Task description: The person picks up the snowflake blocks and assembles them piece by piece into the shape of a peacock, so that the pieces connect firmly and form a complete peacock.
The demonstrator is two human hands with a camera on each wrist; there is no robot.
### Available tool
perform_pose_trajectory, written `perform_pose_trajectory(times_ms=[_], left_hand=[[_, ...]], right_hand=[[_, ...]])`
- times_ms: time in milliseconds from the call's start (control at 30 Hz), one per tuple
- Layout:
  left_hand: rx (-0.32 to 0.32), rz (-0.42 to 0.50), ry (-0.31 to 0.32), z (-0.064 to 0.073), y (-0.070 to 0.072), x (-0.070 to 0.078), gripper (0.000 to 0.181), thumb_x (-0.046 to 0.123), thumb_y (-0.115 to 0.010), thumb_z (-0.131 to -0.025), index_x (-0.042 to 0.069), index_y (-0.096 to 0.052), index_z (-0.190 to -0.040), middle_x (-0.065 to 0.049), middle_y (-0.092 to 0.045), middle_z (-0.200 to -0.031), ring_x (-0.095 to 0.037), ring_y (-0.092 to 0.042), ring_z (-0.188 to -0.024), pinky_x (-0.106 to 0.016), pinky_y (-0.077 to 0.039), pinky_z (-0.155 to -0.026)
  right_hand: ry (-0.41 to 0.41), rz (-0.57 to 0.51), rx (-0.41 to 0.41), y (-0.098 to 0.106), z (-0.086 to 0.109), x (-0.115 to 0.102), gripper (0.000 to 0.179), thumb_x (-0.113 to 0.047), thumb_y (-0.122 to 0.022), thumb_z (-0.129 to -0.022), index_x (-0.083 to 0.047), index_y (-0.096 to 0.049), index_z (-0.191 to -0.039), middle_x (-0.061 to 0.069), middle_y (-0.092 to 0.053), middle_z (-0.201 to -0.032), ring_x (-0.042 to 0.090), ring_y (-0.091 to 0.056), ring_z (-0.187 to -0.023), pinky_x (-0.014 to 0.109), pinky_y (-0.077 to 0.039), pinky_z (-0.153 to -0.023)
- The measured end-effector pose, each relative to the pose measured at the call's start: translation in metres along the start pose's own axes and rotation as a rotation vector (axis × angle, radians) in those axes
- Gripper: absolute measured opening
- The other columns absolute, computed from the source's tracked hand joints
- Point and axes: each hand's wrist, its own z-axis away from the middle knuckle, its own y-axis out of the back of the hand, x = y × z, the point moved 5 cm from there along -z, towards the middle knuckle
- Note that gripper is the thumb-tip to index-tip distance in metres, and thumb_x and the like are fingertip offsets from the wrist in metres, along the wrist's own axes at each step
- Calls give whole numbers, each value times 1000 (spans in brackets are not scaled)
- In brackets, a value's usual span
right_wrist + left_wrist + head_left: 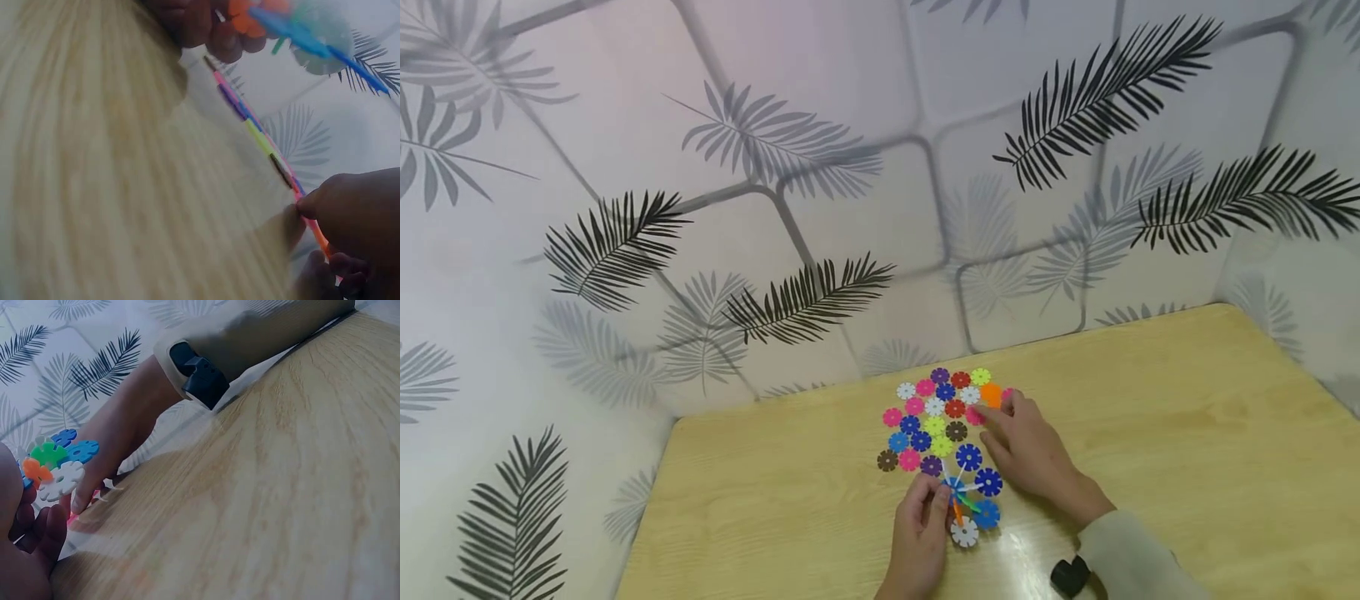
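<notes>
My left hand (921, 521) pinches a joined cluster of notched plastic discs. Its blue middle disc (954, 487) bears white, green and orange ones set on edge. Outer discs, such as a dark blue one (988, 482) and a white one (964, 532), spread to the right. In the left wrist view, an orange disc (36, 470) and a green disc (49, 454) show in the cluster. My right hand (1033, 442) reaches over the loose discs, its index fingertip touching a pink disc (974, 416). The thumb appears apart from that disc.
Loose discs of many colours lie flat beyond my hands, among them a yellow one (981, 377) and a brown one (887, 460). The wooden table (760, 500) meets a leaf-patterned wall (850, 225). A black device (1070, 577) is by my right sleeve.
</notes>
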Motion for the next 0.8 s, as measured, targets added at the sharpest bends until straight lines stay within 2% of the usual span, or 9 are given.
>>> perform_pose_trajectory(times_ms=[100, 167, 233, 300, 400, 533, 600, 700, 800], left_hand=[[-11, -16, -9, 0, 1, 3, 24, 20, -49, -117, 2, -60, -105, -4, -56, -93, -6, -54, -86, -19, -49, -80], [-11, -22, -20, 0, 1, 2, 24, 19, -49, -117, 2, -60, -105, -5, -57, -94, -7, -54, -87, -19, -49, -81], [-11, -27, -38, 0, 1, 2, 25, 19, -49, -117, 2, -60, -104, -8, -57, -95, -7, -54, -87, -19, -50, -81], [-14, -28, -54, -1, 1, 2, 25, 19, -49, -117, 2, -61, -104, -10, -57, -95, -6, -54, -86, -19, -50, -80], [-18, -23, -72, -1, 0, 2, 25, 18, -49, -117, 2, -61, -103, -14, -58, -95, -5, -54, -86, -19, -51, -80], [-18, -24, -87, -1, 0, 3, 25, 18, -49, -117, 2, -61, -103, -16, -57, -96, -6, -54, -87, -19, -51, -82], [-16, -32, -93, -1, 1, 3, 25, 19, -49, -117, 2, -61, -103, -15, -57, -96, -6, -54, -88, -19, -51, -82], [-10, -55, -92, -2, 1, 3, 24, 20, -50, -117, 5, -62, -103, -10, -56, -97, -7, -54, -91, -19, -51, -84], [4, -93, -107, -4, 1, 3, 22, 20, -51, -116, 7, -64, -103, -7, -55, -98, -6, -53, -92, -19, -50, -86]], right_hand=[[0, -14, -16, 3, -1, -2, 27, -16, -80, -99, -11, -76, -125, 9, -55, -111, 22, -51, -97, 36, -52, -79], [14, -29, -19, 4, -1, -2, 18, -14, -81, -97, -11, -76, -114, 10, -60, -117, 26, -57, -105, 43, -59, -89], [45, -31, -12, 4, -1, -4, 13, -10, -82, -95, -11, -76, -107, 11, -65, -123, 29, -63, -114, 49, -62, -100], [72, -33, -14, 5, 0, -4, 11, -8, -81, -95, -12, -77, -105, 10, -70, -124, 31, -66, -119, 50, -61, -104], [85, -62, -47, 5, 0, -4, 11, -8, -80, -96, -15, -76, -103, 5, -75, -117, 24, -69, -107, 43, -64, -95], [27, -216, -142, 8, 0, 2, 14, -8, -80, -97, -15, -74, -107, 0, -71, -103, 14, -59, -88, 27, -55, -77], [-25, -310, -170, 11, 0, 6, 15, -8, -80, -98, -14, -74, -111, -1, -71, -101, 12, -60, -87, 23, -54, -76], [-66, -390, -149, 19, -1, 7, 14, -10, -80, -100, -14, -75, -113, -2, -75, -101, 11, -65, -90, 21, -56, -80], [-36, -462, -99, 31, -5, 0, 11, -11, -78, -102, -15, -77, -112, -2, -77, -102, 12, -68, -93, 23, -59, -81]])
